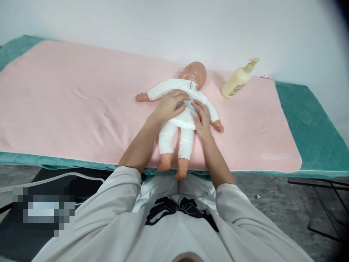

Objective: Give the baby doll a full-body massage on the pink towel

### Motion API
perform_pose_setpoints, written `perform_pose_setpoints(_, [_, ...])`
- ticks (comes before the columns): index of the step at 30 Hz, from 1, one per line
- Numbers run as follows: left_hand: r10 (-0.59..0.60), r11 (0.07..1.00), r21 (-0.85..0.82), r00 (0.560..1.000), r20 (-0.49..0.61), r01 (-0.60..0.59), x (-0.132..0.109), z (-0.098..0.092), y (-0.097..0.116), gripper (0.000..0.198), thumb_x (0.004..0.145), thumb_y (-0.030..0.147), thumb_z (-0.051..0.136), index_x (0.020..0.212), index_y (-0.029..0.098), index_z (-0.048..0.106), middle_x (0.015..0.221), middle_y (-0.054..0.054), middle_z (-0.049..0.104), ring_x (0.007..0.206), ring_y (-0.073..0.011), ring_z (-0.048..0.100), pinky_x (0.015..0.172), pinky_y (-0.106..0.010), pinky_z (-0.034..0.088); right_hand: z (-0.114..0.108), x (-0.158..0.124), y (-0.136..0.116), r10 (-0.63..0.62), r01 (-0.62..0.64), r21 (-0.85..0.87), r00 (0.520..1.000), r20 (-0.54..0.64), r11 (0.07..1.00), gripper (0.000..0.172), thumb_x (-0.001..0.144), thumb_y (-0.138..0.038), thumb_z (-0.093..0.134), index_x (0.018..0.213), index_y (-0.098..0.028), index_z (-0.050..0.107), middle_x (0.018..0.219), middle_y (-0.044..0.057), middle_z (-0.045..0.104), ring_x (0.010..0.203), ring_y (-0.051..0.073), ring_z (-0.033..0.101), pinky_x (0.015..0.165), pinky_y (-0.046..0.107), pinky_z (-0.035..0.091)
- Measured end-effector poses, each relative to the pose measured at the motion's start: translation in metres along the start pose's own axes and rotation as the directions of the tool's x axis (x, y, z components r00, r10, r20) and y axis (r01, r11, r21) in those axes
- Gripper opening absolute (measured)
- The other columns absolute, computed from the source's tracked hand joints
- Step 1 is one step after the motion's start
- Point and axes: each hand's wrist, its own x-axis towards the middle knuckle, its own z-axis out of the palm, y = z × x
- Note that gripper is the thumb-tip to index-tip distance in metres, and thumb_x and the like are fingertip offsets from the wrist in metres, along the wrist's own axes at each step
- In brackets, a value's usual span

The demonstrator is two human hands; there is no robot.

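Pink towelling (68, 109) covers most of the table in front of us, laid over a teal sheet (308, 123) that shows at the right end, the far left corner and along the near edge. On the towel, a little right of the middle, the doll (183, 120) lies on its back in a white suit. Its bare head (194, 74) is at the far side and its feet (165, 163) stick out past the near edge, toward our body.

Both our hands rest on the doll's trunk. Our left hand (169, 105) lies palm down across the chest, its fingers (181, 95) stretched flat and slightly spread, with the tips near the collar. The doll is under these fingers, not gripped between them. Our right hand (202, 122) lies on the right side of the belly, and its fingers (196, 107) reach far-left along the cloth, loosely extended and close together. They close around nothing. The fingertips of the two hands come very near each other over the middle of the chest. We cannot tell whether they touch.

The doll's arms stick out to either side, clear of both hands. A cream pump bottle (237, 83) sits on the towel to the far right of the doll's head, well apart from our hands. A plain pale wall (163, 29) runs behind the table.
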Motion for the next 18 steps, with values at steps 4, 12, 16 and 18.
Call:
perform_pose_setpoints(4, [-0.016, 0.999, 0.03, 1.0, 0.004, 0.016, 0.0, 0.002, -0.002, 0.032, 0.094, 0.029, 0.05, 0.121, 0.018, 0.065, 0.136, -0.013, 0.062, 0.131, -0.0273, 0.054, 0.114, -0.046, 0.04, 0.002, 0.004, 0.006, -0.001, 0.002, 0.053, 1.0, -0.012, 0.999, 0.041, 0.102, -0.052, 0.039, 0.135, -0.035, 0.058, 0.148, 0.004, 0.054, 0.143, 0.023, 0.047, 0.125, 0.05, 0.035])
perform_pose_setpoints(12, [-0.045, 0.998, 0.035, 0.998, 0.032, 0.044, -0.001, 0.002, -0.002, 0.032, 0.092, 0.027, 0.052, 0.119, 0.015, 0.064, 0.128, -0.013, 0.067, 0.124, -0.0279, 0.059, 0.109, -0.043, 0.044, 0.004, 0.008, 0.01, 0.056, -0.057, 0.063, 0.998, 0.021, 0.996, 0.047, 0.101, -0.056, 0.037, 0.132, -0.028, 0.06, 0.14, 0.007, 0.061, 0.136, 0.023, 0.053, 0.121, 0.05, 0.038])
perform_pose_setpoints(16, [-0.061, 0.997, 0.039, 0.997, 0.039, 0.059, -0.001, 0.002, -0.001, 0.032, 0.092, 0.029, 0.051, 0.118, 0.015, 0.064, 0.128, -0.012, 0.067, 0.124, -0.0275, 0.059, 0.11, -0.043, 0.043, 0.002, 0.013, 0.014, 0.041, -0.042, 0.038, 0.999, 0.022, 0.998, 0.048, 0.1, -0.059, 0.037, 0.128, -0.028, 0.062, 0.134, 0.007, 0.064, 0.132, 0.026, 0.055, 0.118, 0.052, 0.04])
perform_pose_setpoints(18, [-0.049, 0.999, 0.024, 0.998, 0.027, 0.048, -0.001, 0.002, -0.002, 0.031, 0.094, 0.031, 0.051, 0.119, 0.017, 0.064, 0.129, -0.012, 0.067, 0.125, -0.0271, 0.058, 0.11, -0.043, 0.043, 0.002, 0.018, 0.016, 0.024, -0.024, 0.001, 1.0, 0.006, 1.0, 0.048, 0.1, -0.06, 0.038, 0.125, -0.027, 0.063, 0.13, 0.008, 0.066, 0.128, 0.026, 0.056, 0.116, 0.052, 0.042])
